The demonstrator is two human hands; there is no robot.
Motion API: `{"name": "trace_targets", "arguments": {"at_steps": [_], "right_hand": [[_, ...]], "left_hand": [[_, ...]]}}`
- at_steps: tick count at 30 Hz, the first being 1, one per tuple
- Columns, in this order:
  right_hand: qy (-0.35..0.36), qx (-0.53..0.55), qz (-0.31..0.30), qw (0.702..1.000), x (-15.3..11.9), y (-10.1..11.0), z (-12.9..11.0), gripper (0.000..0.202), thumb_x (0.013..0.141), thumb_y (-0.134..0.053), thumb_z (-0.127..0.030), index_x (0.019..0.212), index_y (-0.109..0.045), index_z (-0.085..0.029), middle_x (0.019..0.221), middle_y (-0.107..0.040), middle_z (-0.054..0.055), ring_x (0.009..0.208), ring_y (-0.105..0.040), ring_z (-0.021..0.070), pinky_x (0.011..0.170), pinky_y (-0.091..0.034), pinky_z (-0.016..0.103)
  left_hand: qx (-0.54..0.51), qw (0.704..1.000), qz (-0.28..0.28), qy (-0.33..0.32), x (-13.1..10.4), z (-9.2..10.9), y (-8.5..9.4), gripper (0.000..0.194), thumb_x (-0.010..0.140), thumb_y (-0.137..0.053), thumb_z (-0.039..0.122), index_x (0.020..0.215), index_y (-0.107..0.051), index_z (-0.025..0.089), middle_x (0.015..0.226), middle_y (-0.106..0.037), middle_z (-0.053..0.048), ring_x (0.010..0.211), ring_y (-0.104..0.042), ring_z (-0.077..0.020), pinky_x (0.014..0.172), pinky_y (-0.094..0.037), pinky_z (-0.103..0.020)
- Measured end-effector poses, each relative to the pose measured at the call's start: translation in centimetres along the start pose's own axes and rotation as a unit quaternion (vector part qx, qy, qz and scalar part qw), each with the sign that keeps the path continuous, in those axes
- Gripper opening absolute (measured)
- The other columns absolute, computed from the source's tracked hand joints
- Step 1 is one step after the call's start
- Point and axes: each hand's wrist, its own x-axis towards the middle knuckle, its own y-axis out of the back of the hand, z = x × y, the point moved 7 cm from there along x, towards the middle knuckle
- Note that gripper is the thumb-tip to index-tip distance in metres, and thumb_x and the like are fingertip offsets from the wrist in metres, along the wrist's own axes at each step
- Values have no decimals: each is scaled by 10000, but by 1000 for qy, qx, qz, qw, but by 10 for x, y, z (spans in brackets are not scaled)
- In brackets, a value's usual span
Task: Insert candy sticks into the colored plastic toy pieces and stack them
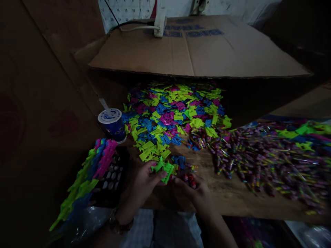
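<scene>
My left hand (146, 179) holds a bright green plastic piece (165, 168) with raised knobs between thumb and fingers, above the front part of the wooden table (207, 193). Just to its right, my right hand (193, 193) is curled around small red wrapped candies (190, 179), its fingertips close to the green piece. Beyond both hands lies a blue plastic piece (179, 161) with a candy beside it. Behind that spreads a pile of yellow, blue and pink plastic pieces (168, 119).
A cardboard box flap (201, 51) overhangs the pile. A blue cup (113, 125) stands at the left, near stacked coloured pieces (85, 179) on a black crate (111, 186). Many wrapped candies (253, 155) cover the right side. A white power strip (160, 26) rests on the flap.
</scene>
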Motion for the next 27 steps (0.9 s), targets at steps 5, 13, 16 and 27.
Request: {"name": "trace_targets", "arguments": {"at_steps": [5, 13, 16, 27], "right_hand": [[-13, 91, -58, 994, -1, -8, 8, 345, 618, -757, -461, 612, -600, -154, 527, -574, -7, 525, -509, 114, 522, -386, 221], [-3, -27, 2, 1000, -8, 6, 4, 359, 621, -728, -492, 722, -630, -162, 638, -633, 19, 572, -537, 148, 546, -430, 253], [39, -73, 27, 996, -8, 3, 0, 334, 634, -700, -491, 687, -634, -168, 599, -619, 17, 553, -522, 151, 513, -423, 253], [92, -361, 86, 924, 18, 39, -15, 298, 690, -563, -504, 675, -588, -208, 577, -624, 50, 539, -584, 218, 480, -360, 273]], "left_hand": [[-88, 991, -70, 71, 1, -20, -5, 374, 595, -799, 296, 883, -621, 136, 767, -673, -27, 655, -640, -141, 550, -546, -231], [-13, 999, -27, 23, -4, -4, -6, 344, 580, -790, 303, 834, -611, 154, 723, -647, 0, 658, -632, -162, 535, -559, -261], [49, 998, 34, -21, -3, -6, 2, 334, 575, -779, 311, 818, -605, 162, 702, -636, -1, 654, -626, -181, 524, -556, -277], [428, 847, 175, -262, 33, 25, 33, 384, 807, -586, 337, 1164, -575, 195, 1233, -588, -149, 1202, -468, -313, 1036, -302, -468]]}}
